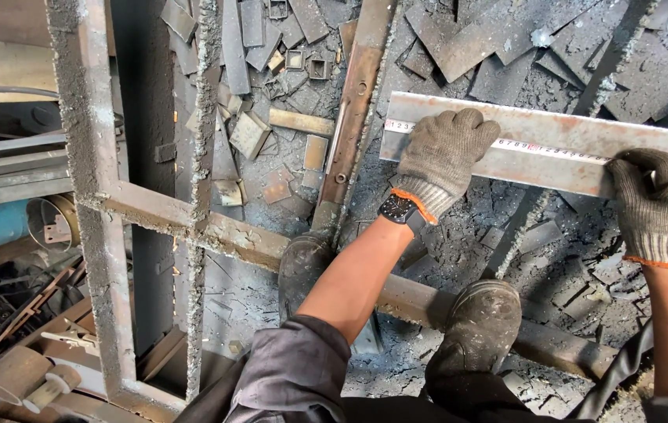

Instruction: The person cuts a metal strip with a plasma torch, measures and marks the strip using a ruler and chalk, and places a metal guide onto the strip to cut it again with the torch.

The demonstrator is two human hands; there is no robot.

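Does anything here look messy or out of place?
Yes. Metal offcuts lie scattered over the gritty floor instead of stacked. The left hand presses a tape measure along a rust-patched steel bar, while the right hand grips its other end.

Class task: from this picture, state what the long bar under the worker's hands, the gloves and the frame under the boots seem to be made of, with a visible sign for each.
Long bar: seemingly steel, grey with orange rust patches.
Gloves, on the left hand and right hand: knitted fabric, probably cotton; ribbed weave, orange-edged cuffs.
Frame: likely welded steel tube, crusted with grey grit.
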